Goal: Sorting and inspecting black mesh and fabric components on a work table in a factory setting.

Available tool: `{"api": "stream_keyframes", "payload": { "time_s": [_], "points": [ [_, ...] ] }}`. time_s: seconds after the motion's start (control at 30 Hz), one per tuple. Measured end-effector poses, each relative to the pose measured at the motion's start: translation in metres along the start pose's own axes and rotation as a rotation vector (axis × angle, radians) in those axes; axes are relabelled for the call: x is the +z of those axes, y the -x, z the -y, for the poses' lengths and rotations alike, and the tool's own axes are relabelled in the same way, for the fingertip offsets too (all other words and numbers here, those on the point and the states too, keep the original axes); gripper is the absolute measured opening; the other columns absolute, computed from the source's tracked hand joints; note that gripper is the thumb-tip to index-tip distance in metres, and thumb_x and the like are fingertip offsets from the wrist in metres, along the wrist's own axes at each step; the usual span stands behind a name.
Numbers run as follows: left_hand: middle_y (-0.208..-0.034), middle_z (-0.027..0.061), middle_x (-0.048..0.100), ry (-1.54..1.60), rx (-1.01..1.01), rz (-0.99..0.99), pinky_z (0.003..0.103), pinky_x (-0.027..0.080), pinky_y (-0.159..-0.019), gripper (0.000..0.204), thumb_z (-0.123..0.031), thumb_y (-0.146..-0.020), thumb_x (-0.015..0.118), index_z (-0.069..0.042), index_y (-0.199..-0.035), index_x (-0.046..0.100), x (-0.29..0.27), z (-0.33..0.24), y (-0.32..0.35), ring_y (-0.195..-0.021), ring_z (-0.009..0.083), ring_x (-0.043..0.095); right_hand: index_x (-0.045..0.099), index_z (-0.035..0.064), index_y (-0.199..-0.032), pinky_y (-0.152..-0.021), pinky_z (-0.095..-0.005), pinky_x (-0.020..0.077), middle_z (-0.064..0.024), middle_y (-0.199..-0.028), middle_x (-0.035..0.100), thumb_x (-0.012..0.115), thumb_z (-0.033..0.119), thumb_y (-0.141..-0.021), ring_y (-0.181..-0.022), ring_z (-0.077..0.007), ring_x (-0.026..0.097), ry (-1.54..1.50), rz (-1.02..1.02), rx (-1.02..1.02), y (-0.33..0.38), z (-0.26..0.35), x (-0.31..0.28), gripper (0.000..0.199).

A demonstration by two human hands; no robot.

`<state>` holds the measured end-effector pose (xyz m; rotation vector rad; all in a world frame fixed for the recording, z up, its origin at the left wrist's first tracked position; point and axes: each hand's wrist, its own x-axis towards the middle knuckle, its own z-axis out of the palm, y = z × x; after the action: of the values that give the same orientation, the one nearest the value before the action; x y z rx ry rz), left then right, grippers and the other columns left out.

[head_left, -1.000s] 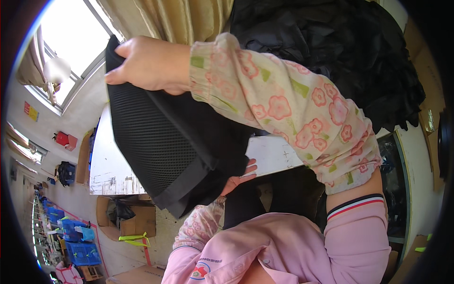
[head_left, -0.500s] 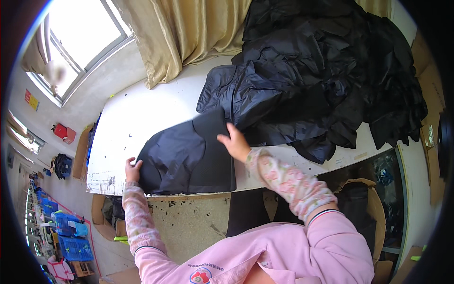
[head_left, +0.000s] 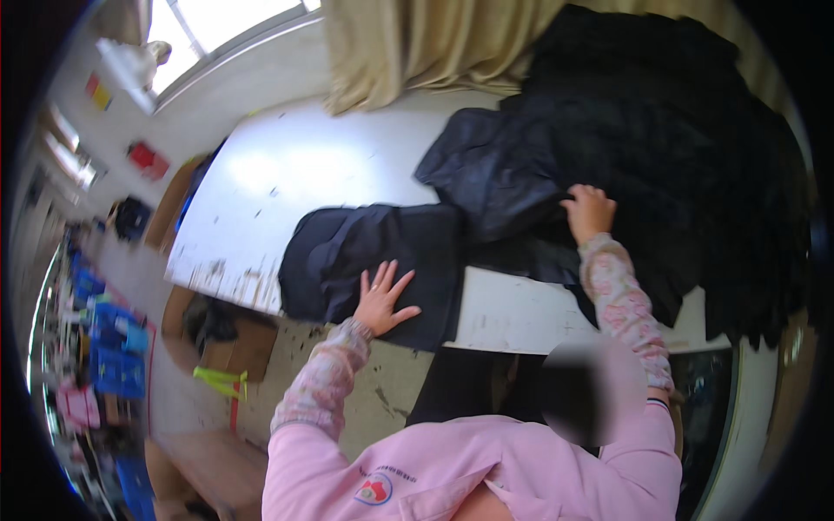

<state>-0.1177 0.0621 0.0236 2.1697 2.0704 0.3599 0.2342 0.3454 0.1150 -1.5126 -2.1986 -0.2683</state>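
A folded black fabric piece (head_left: 426,260) with a rounded left end lies at the front edge of the white table. My left hand (head_left: 382,300) rests flat on it, fingers spread. To the right rises a large heap of black fabric (head_left: 660,148), dull and partly wrinkled. At the near left of the heap, my right hand (head_left: 591,211) has its fingers curled over the edge of a shinier black fabric piece (head_left: 499,178). The fingertips are partly hidden against the dark cloth.
The white table (head_left: 313,174) has scuffed, stained edges. Beige curtains (head_left: 434,43) hang behind it. Below the table's left end stands a cardboard box (head_left: 239,347) with dark material. Blue baskets (head_left: 117,347) stand along the far left aisle.
My right hand has left the folded piece and reached right to the heap. My left hand has shifted from its left edge onto its top. The view has turned slightly.
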Motion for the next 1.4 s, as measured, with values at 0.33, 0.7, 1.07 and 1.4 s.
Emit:
{"api": "stream_keyframes", "payload": {
  "time_s": [0.33,0.7,1.07,1.4],
  "points": [
    [-0.155,0.0199,0.020,0.071,-0.006,0.107,0.064,0.008,-0.111,0.080,-0.063,-0.083,0.057,-0.023,-0.147,0.033,-0.005,0.001,-0.009,-0.145,0.0387,0.013,0.069,0.0050,-0.092,-0.070,-0.0294,0.0480,-0.0088,-0.083,0.069,0.062,0.018,-0.091,-0.074,-0.0185,0.065,-0.391,-0.108,-0.005,-0.068,-0.038,-0.125,0.015],
    [-0.140,0.0133,0.046,1.985,0.164,0.593,0.040,0.035,-0.107,0.073,-0.058,-0.095,0.045,-0.011,-0.148,0.030,-0.069,-0.202,-0.079,-0.131,0.0255,0.043,0.057,0.0095,-0.118,-0.075,-0.0315,0.0494,-0.0048,-0.101,0.064,0.053,0.008,-0.095,-0.087,-0.0177,0.062,-1.930,-0.196,0.389,-0.046,-0.045,-0.204,0.024],
    [-0.099,0.0031,0.069,1.850,-0.078,0.137,0.026,0.051,-0.078,0.015,-0.010,-0.092,0.060,-0.002,-0.103,0.066,-0.107,-0.209,-0.127,-0.086,0.0112,0.064,0.044,0.0117,-0.138,-0.110,-0.0520,0.0285,-0.0145,-0.136,0.042,0.075,0.001,-0.065,-0.128,-0.0345,0.041,-0.438,-0.178,-0.188,0.145,0.019,-0.186,0.080],
    [-0.109,0.0013,0.065,1.637,0.146,0.030,0.028,0.046,-0.091,0.025,-0.012,-0.095,0.058,0.000,-0.117,0.061,-0.108,-0.194,-0.084,-0.101,0.0105,0.059,0.056,0.0023,-0.125,-0.106,-0.0428,0.0382,-0.0098,-0.130,0.056,0.073,-0.003,-0.070,-0.125,-0.0232,0.050,-1.173,0.890,-0.428,0.126,-0.026,-0.200,0.057]
  ]
}}
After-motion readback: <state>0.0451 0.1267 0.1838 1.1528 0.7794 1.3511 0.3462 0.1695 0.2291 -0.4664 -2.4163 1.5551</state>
